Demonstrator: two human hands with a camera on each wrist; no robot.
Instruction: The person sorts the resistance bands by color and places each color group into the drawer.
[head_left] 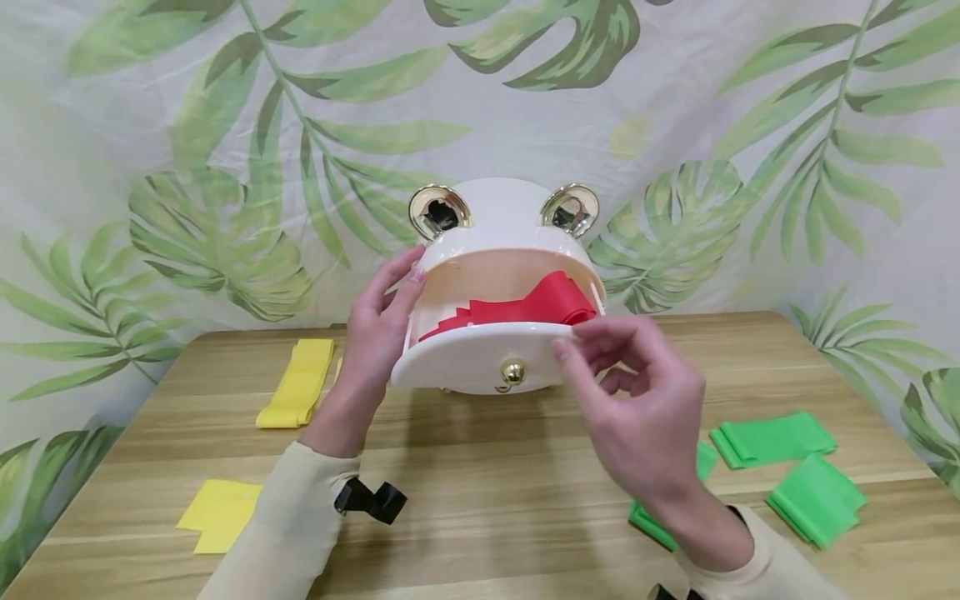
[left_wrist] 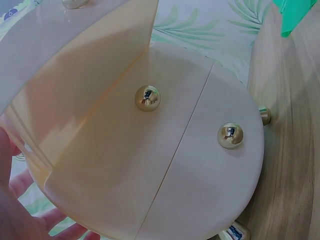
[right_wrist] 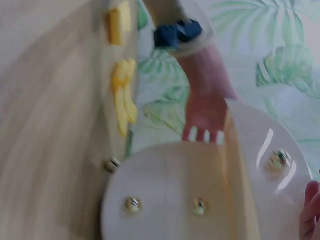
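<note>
right hand (head_left: 645, 417) pinches drawer front (head_left: 457, 360); left hand (head_left: 377, 325), fingers loose, beside frog-eyed cabinet (head_left: 510, 212). red strips (head_left: 517, 312) heap high; might snag if pushed in.

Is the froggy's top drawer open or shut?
Open. The top drawer juts out from the white box, and red material shows inside.

The glossy white frog-shaped drawer cabinet (head_left: 498, 218) stands upright, with gold-rimmed eyes (head_left: 413, 212) at its upper sides. Its top drawer (head_left: 442, 360), fronted by a gold knob (head_left: 513, 372), juts forward, with folded red strips (head_left: 517, 312) inside.
</note>
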